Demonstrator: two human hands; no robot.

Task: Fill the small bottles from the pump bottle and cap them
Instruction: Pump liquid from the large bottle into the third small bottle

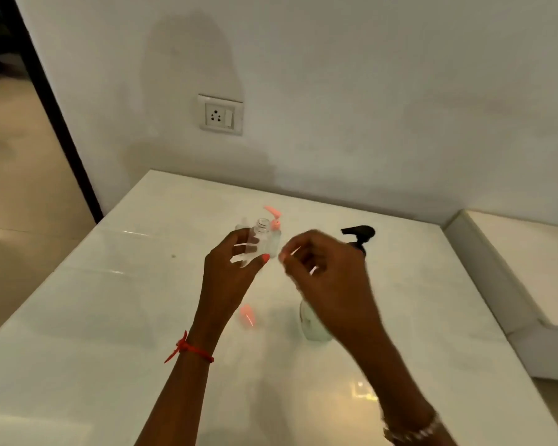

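My left hand [236, 268] grips a small clear bottle [260, 235] and holds it upright above the white table [110, 317]; its threaded neck is uncapped. Just behind it stands a second small bottle [275, 241] with a pink pump top [273, 215]. A loose pink cap [247, 315] lies on the table between my wrists. My right hand [322, 272], blurred, hovers right of the held bottle with its fingers curled and nothing visible in them. It hides most of the pump bottle [313, 323]; the black pump head [360, 235] shows above my knuckles.
The table stands against a white wall with a power socket [220, 114]. A lower white ledge [512, 268] runs along the table's right side. A dark door frame [62, 123] and tiled floor lie to the left.
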